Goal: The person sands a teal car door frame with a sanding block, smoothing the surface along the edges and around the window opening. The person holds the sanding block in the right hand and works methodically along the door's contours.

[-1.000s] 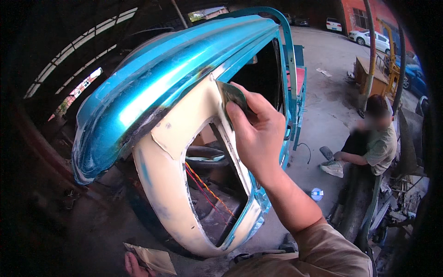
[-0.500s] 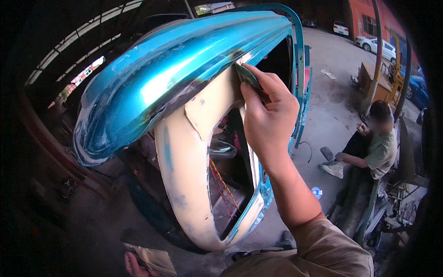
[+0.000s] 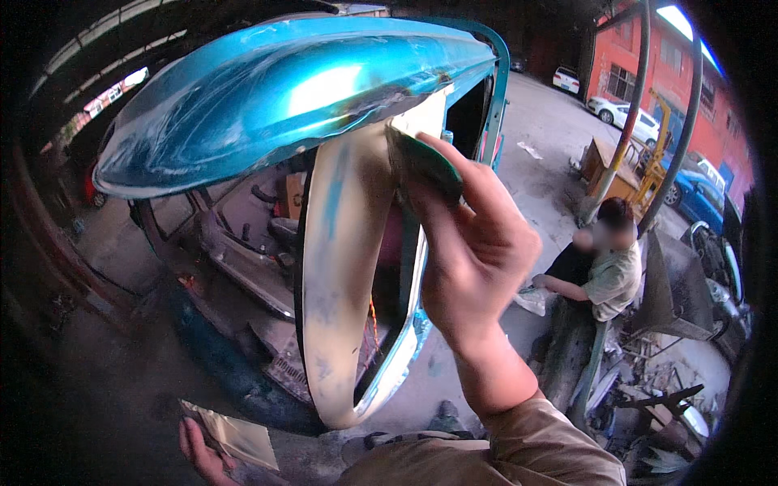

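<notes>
My right hand [image 3: 476,251] is raised, its thumb and fingers closed on a thin, curved dark green putty spreader [image 3: 429,166]. The spreader's tip is at the upper part of a cream-coated vehicle door pillar [image 3: 347,267], just under the glossy blue roof panel [image 3: 243,109]; whether it touches cannot be told. Blue and grey patches show through the pillar's cream coat. Low at the left, my left hand [image 3: 207,462] grips a flat tan rectangular plate [image 3: 245,439], its fingers partly behind it.
Through the opening the dark cab interior [image 3: 251,267] shows. A seated person [image 3: 612,263] is at the right, beside a pile of scrap parts [image 3: 656,405]. Farther back stand a wooden box [image 3: 604,166], posts [image 3: 636,105] and parked cars [image 3: 624,117].
My view has shifted, with the vehicle now turned and more of its interior showing. My right hand with the spreader has come closer; my left hand with the plate is higher and farther left.
</notes>
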The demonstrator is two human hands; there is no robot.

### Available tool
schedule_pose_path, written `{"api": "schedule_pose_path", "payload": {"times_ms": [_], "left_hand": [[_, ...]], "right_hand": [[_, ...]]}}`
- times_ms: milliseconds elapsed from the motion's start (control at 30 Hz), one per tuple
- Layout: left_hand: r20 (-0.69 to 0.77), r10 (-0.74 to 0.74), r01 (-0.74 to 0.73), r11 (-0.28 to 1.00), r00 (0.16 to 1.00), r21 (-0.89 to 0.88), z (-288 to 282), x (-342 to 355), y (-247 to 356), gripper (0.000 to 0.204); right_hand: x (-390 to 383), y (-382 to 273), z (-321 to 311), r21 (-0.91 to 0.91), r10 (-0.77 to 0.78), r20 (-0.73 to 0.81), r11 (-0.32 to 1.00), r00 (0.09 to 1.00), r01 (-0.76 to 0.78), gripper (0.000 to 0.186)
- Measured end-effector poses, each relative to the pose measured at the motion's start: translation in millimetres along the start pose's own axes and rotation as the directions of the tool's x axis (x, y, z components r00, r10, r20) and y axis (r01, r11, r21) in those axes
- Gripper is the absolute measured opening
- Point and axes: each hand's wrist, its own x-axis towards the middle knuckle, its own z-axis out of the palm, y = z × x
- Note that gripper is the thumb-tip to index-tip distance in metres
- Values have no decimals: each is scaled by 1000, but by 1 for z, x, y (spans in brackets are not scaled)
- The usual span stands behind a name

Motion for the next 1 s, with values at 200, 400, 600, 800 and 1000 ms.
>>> {"api": "schedule_pose_path", "payload": {"times_ms": [200, 400, 600, 800, 1000], "left_hand": [[75, -221, 232, 954, 972, -190, 33, -25, 45, 60], [11, -422, 405, 863, 906, -303, 64, -40, 98, 59], [-23, -408, 397, 898, 913, -193, 62, -33, 79, 60], [-19, -423, 411, 889, 906, -201, 63, -33, 87, 62], [24, -328, 329, 941, 944, -80, 34, -23, 49, 67]], "right_hand": [[2, 1, -29, -400, -406, 39, 831, 913, 387, 29], [33, 13, -23, -554, -697, 312, 419, 646, 720, 40], [47, 9, -18, -535, -735, 390, 310, 555, 786, 41], [48, 13, -11, -474, -752, 405, 313, 520, 823, 44], [57, 11, -11, -486, -737, 445, 278, 508, 829, 42]]}}
